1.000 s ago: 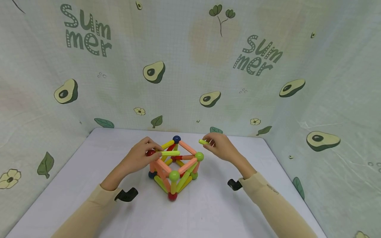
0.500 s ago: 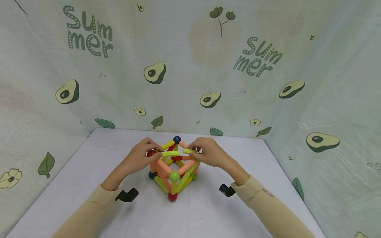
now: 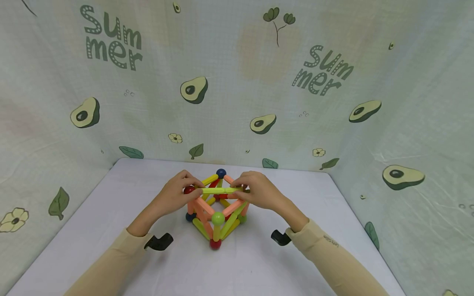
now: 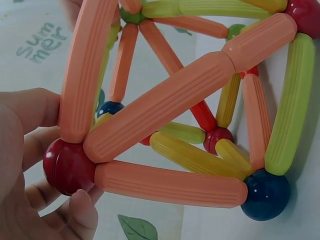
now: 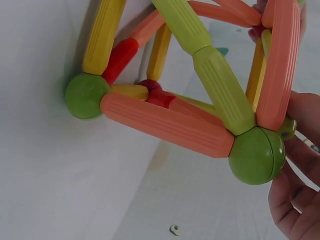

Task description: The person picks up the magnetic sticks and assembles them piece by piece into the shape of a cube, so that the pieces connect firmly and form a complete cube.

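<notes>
In the head view a frame of plastic rods and balls (image 3: 216,232) stands on the table. My left hand (image 3: 174,189) grips its red ball (image 4: 69,165) at the upper left corner, fingers and thumb around it. From there a lime-green rod (image 3: 212,191) reaches to the right across the top. With my right hand (image 3: 261,190) I pinch a second lime-green rod (image 3: 232,190), which meets the first end to end. The right fingertips are beside the green ball (image 5: 256,156) at the right corner; in the head view the hand hides that ball.
A white-covered table (image 3: 259,263) bears the frame. Behind and beside it hangs a printed cloth (image 3: 222,53) with avocados and leaves. Near each sleeve cuff sits a black wrist camera (image 3: 159,241). A blue ball (image 3: 221,173) tops the frame's far corner.
My right hand has come left and inward over the frame, bringing its lime-green rod against the end of the other one. The left hand has stayed at the red ball.
</notes>
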Action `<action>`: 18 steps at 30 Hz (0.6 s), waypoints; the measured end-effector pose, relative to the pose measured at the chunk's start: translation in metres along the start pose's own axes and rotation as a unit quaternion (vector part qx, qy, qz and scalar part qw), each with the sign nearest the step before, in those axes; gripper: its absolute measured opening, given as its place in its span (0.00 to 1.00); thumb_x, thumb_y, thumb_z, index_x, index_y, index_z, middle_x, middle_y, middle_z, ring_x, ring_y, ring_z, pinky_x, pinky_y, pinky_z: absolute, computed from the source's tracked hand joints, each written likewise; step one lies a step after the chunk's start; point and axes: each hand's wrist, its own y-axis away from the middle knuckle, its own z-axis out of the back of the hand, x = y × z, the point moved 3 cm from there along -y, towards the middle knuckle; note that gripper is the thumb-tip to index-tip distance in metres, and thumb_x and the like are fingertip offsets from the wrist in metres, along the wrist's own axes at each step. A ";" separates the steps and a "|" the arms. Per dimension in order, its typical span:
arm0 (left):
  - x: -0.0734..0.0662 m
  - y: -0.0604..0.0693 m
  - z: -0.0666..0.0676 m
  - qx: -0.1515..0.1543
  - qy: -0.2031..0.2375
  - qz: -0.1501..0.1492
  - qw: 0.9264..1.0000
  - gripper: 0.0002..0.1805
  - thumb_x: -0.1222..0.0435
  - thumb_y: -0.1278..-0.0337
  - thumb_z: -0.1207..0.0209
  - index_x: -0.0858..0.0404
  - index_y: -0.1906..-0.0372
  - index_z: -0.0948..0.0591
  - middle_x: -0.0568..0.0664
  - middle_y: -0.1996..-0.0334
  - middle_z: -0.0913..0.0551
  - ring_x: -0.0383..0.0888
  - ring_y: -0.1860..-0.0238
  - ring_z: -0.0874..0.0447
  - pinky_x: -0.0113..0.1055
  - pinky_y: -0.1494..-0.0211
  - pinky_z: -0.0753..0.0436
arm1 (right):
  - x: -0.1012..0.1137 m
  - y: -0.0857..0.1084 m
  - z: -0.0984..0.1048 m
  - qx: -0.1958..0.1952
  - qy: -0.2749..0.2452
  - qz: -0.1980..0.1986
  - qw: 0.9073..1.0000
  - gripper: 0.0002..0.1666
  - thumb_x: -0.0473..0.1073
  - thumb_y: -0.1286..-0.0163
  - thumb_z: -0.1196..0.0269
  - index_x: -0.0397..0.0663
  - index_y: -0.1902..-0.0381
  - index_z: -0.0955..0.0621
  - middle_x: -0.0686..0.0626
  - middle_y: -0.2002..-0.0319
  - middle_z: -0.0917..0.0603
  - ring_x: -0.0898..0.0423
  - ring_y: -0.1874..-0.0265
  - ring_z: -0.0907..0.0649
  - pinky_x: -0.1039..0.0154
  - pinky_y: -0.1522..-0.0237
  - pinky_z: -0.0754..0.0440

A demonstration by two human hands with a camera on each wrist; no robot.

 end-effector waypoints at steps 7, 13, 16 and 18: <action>-0.002 0.000 0.000 0.002 0.003 0.003 1.000 0.08 0.61 0.30 0.32 0.57 0.51 0.09 0.48 0.57 0.24 0.46 0.58 0.26 0.37 0.61 0.22 | -0.004 0.009 0.004 -0.019 0.005 -0.017 1.000 0.11 0.42 0.30 0.25 0.52 0.51 0.08 0.58 0.61 0.13 0.59 0.63 0.21 0.64 0.62 0.20; -0.001 0.000 0.000 0.003 -0.001 -0.001 1.000 0.08 0.61 0.30 0.32 0.57 0.51 0.09 0.48 0.57 0.24 0.46 0.58 0.27 0.38 0.61 0.23 | -0.007 0.016 0.003 -0.013 0.001 -0.057 0.998 0.11 0.45 0.28 0.26 0.54 0.50 0.08 0.56 0.62 0.19 0.58 0.65 0.22 0.66 0.67 0.19; 0.000 0.000 0.000 0.004 -0.002 -0.003 1.000 0.08 0.61 0.30 0.32 0.56 0.51 0.09 0.48 0.57 0.24 0.45 0.60 0.27 0.38 0.62 0.24 | -0.008 0.018 0.003 -0.014 -0.011 -0.068 0.998 0.11 0.45 0.28 0.27 0.53 0.50 0.08 0.56 0.63 0.17 0.59 0.64 0.21 0.66 0.66 0.19; -0.001 -0.001 0.000 0.004 -0.002 -0.004 1.000 0.08 0.61 0.30 0.32 0.56 0.51 0.09 0.48 0.58 0.24 0.45 0.61 0.27 0.37 0.62 0.24 | -0.007 0.019 0.003 -0.018 -0.018 -0.070 0.997 0.10 0.45 0.28 0.26 0.52 0.52 0.08 0.57 0.63 0.16 0.59 0.64 0.20 0.65 0.66 0.19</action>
